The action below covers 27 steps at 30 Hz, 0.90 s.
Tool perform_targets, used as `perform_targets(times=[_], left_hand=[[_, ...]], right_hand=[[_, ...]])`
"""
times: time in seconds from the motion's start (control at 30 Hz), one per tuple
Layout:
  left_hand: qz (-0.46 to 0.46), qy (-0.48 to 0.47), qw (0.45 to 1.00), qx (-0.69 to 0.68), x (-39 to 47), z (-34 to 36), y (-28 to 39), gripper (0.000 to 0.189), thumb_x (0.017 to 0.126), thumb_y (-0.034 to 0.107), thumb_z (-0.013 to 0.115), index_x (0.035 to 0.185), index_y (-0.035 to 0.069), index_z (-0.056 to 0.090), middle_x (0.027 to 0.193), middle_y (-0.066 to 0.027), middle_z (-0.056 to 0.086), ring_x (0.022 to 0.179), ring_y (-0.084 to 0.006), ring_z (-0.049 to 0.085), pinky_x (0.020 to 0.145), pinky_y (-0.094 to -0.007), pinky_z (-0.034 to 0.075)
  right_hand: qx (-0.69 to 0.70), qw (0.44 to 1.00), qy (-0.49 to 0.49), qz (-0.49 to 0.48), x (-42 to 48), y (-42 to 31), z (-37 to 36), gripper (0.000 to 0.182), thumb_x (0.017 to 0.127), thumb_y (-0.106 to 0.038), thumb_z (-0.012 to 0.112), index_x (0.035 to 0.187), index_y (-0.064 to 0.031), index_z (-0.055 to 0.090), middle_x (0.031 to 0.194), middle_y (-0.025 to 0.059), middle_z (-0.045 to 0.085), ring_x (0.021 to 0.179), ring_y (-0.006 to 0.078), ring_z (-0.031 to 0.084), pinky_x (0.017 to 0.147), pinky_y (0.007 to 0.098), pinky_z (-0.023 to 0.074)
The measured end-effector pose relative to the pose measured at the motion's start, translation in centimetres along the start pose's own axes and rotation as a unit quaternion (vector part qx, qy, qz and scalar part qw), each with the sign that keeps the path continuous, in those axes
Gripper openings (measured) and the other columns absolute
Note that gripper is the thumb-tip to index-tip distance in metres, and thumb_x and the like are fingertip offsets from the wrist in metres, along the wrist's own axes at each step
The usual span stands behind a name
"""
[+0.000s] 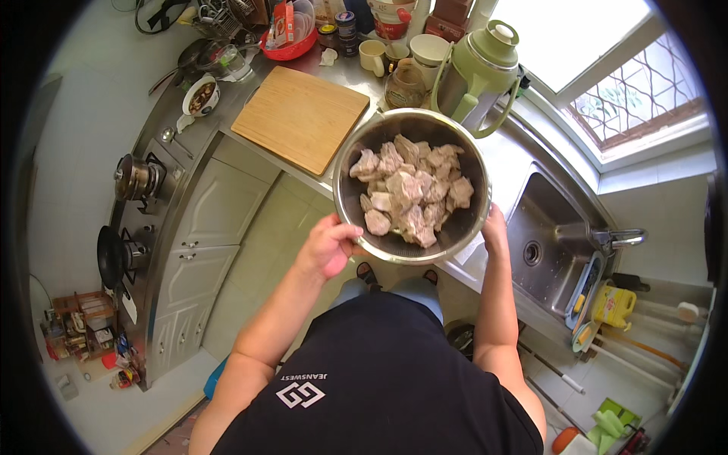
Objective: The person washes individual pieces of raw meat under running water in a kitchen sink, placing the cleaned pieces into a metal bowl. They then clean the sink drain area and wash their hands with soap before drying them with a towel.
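Observation:
A round stainless steel bowl point(412, 257) holds many pale chunks of meat point(405, 185), which look cooked on the outside. My left hand point(330, 245) grips the bowl's lower left rim, thumb on top and fingers partly hidden beneath. At the lower right side, my right hand point(493, 227) holds the bowl, its fingers mostly hidden behind the wall. The bowl is held in front of my body, over the counter's edge. Just left of it lies a wooden cutting board point(301, 118) on the steel counter.
A green thermos jug point(478, 71), a glass jar point(405, 88) and a light mug point(372, 57) stand behind the bowl. To the right is a steel sink point(546, 227) with a faucet point(623, 238). A pot point(133, 177) and a black pan point(110, 257) sit on the stove at left.

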<state>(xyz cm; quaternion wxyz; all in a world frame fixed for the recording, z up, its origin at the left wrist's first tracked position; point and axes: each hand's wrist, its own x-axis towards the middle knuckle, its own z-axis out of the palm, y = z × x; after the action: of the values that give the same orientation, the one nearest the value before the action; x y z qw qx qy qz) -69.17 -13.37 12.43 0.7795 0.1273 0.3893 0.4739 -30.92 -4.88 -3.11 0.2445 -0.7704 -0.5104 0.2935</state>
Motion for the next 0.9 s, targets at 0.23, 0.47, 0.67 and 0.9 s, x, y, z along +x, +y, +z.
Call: perform_targets(times=[0.23, 0.47, 0.67, 0.9], left_hand=[[0.005, -0.047, 0.998, -0.039, -1.0, 0.5, 3.7, 0.036, 0.080, 0.000, 0.054, 0.116, -0.007, 0.053, 0.112, -0.0195, 0.061, 0.097, -0.0318, 0.063, 0.085, -0.0499, 0.053], [0.009, -0.026, 0.994, -0.106, -1.8, -2.1, 3.9, 0.033, 0.079, -0.003, 0.056, 0.111, -0.002, 0.055, 0.104, -0.0159, 0.065, 0.087, -0.0308, 0.067, 0.077, -0.0499, 0.056], [0.068, 0.033, 0.988, -0.135, -3.7, -8.1, 6.1, 0.035, 0.080, -0.001, 0.056, 0.115, -0.001, 0.054, 0.109, -0.0167, 0.063, 0.094, -0.0311, 0.065, 0.081, -0.0494, 0.055], [0.174, 0.156, 0.957, -0.171, -6.4, -17.0, 11.6, 0.038, 0.079, -0.002, 0.055, 0.117, 0.000, 0.053, 0.112, -0.0164, 0.061, 0.097, -0.0315, 0.063, 0.080, -0.0506, 0.055]], right_hand=[[0.843, 0.421, -0.334, 0.037, -9.3, -18.0, 5.0, 0.050, 0.094, -0.032, 0.049, 0.138, -0.0079, 0.040, 0.138, 0.0126, 0.045, 0.121, 0.0298, 0.048, 0.103, 0.0437, 0.0401], [0.761, 0.518, -0.367, 0.132, -10.2, -18.9, 5.9, 0.050, 0.095, -0.032, 0.048, 0.138, -0.0078, 0.040, 0.138, 0.0106, 0.046, 0.123, 0.0300, 0.046, 0.105, 0.0449, 0.0385], [0.649, 0.653, -0.353, 0.169, -6.6, -16.4, 10.0, 0.043, 0.097, -0.022, 0.042, 0.135, -0.0030, 0.042, 0.135, 0.0153, 0.048, 0.123, 0.0302, 0.048, 0.105, 0.0460, 0.0382], [0.462, 0.765, -0.436, 0.109, -3.1, -26.3, 15.4, 0.028, 0.094, -0.022, 0.050, 0.113, -0.0012, 0.053, 0.104, 0.0204, 0.064, 0.090, 0.0309, 0.065, 0.073, 0.0384, 0.0545]])
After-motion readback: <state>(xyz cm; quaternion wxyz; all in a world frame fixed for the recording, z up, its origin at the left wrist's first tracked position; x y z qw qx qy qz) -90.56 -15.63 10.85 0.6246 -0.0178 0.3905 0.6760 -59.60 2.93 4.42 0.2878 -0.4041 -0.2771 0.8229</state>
